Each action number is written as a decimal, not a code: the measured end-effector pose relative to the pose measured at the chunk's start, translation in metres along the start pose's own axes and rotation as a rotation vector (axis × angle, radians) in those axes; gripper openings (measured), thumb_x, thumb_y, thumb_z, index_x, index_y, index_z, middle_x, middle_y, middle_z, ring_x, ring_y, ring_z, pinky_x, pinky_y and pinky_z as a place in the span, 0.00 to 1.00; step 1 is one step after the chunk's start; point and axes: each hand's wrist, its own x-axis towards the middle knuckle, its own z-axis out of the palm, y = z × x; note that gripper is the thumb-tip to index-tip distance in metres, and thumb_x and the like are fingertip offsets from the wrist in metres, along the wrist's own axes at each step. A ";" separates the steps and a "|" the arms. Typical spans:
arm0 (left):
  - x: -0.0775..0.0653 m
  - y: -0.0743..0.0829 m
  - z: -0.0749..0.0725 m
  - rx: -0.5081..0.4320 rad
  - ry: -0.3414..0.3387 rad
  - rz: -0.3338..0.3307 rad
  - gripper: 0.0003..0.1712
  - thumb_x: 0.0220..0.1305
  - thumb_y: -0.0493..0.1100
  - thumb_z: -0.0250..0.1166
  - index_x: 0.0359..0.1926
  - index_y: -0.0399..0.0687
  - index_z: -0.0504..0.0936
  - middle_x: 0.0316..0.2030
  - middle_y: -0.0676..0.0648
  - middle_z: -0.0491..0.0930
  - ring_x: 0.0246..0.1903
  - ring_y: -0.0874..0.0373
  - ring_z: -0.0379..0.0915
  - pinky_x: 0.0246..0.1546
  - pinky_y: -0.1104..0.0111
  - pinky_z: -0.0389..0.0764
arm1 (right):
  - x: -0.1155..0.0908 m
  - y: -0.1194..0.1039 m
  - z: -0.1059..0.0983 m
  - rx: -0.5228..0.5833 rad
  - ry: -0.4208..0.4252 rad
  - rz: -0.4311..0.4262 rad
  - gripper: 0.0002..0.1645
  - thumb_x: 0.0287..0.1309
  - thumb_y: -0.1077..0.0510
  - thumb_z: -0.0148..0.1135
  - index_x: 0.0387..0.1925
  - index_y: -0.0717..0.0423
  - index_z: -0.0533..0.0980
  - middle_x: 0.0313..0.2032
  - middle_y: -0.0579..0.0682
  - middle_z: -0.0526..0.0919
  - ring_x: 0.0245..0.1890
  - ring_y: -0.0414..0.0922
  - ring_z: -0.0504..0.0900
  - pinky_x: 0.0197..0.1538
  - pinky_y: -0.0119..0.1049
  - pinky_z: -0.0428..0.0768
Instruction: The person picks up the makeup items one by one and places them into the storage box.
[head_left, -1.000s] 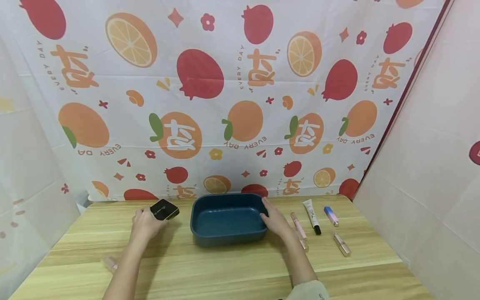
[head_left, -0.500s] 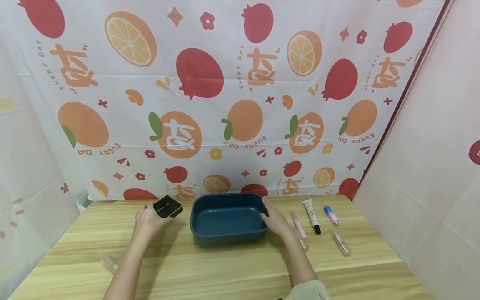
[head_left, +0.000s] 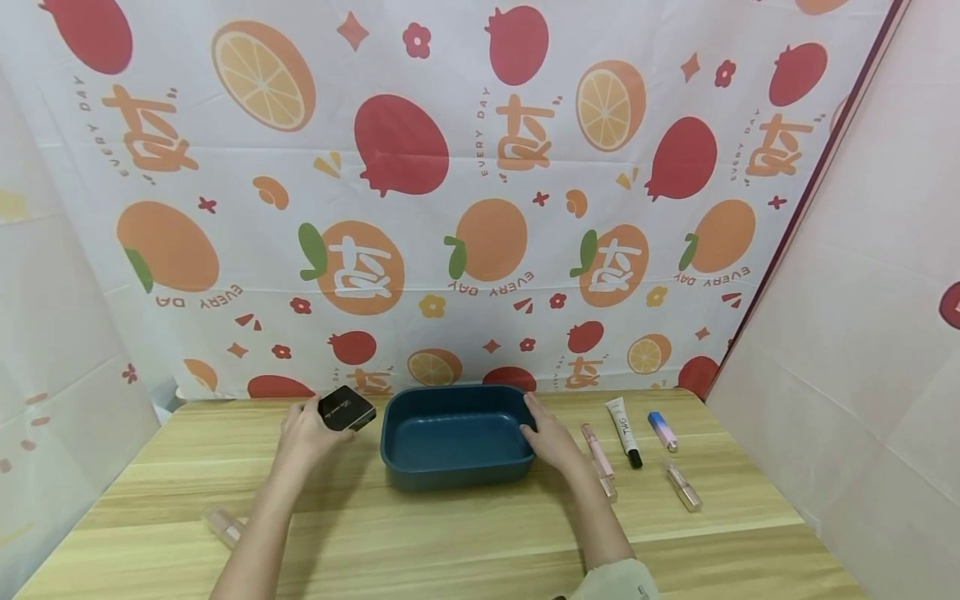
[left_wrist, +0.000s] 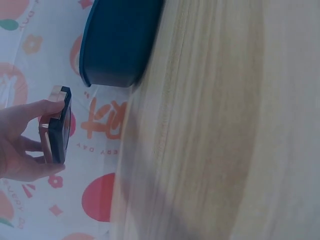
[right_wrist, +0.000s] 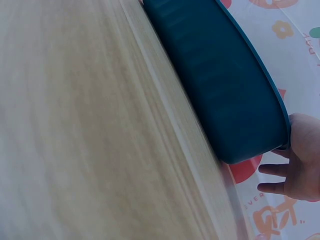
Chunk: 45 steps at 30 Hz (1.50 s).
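My left hand grips a black square compact case by its left side, just left of the blue plastic basin. From the left wrist view, thumb and fingers pinch the edges of the case, which is held above the table and apart from the basin. On the basin's right end sits my right hand, thumb over the rim. In the right wrist view that hand holds the basin's end wall, with some fingers extended outside it. Nothing shows inside the basin.
Right of the basin lie a pink lip gloss tube, a white squeeze tube with black cap, a blue-pink tube and a clear-and-metallic tube. Another clear-pinkish tube lies beside my left forearm. A fruit-print curtain hangs behind.
My left hand has moved right and slightly farther away, bringing the compact case closer to the basin. The right hand and the basin stay in place.
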 end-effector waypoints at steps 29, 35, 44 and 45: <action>0.000 0.018 0.009 0.015 -0.025 0.095 0.46 0.41 0.41 0.73 0.56 0.18 0.60 0.50 0.22 0.60 0.47 0.29 0.60 0.45 0.43 0.66 | -0.004 -0.002 -0.001 0.008 0.004 -0.016 0.33 0.65 0.60 0.49 0.68 0.63 0.53 0.68 0.58 0.53 0.66 0.54 0.53 0.63 0.51 0.56; 0.000 0.020 0.011 0.014 -0.034 0.117 0.45 0.40 0.42 0.73 0.54 0.17 0.62 0.48 0.23 0.62 0.46 0.31 0.61 0.45 0.44 0.67 | -0.004 -0.003 0.000 0.012 0.001 -0.015 0.33 0.65 0.60 0.49 0.68 0.62 0.53 0.68 0.58 0.53 0.66 0.54 0.52 0.63 0.51 0.56; 0.003 0.025 0.012 -0.001 -0.055 0.124 0.45 0.41 0.42 0.73 0.55 0.19 0.62 0.48 0.23 0.62 0.46 0.33 0.61 0.44 0.44 0.68 | -0.005 -0.003 -0.001 0.014 -0.004 -0.007 0.33 0.65 0.59 0.49 0.68 0.62 0.53 0.68 0.57 0.52 0.66 0.54 0.52 0.63 0.50 0.55; 0.004 0.025 0.012 -0.002 -0.058 0.123 0.46 0.41 0.42 0.73 0.55 0.19 0.62 0.49 0.24 0.62 0.46 0.33 0.61 0.44 0.45 0.68 | -0.005 -0.003 -0.001 0.012 -0.003 -0.007 0.33 0.65 0.59 0.49 0.68 0.63 0.53 0.68 0.57 0.53 0.66 0.54 0.52 0.63 0.50 0.55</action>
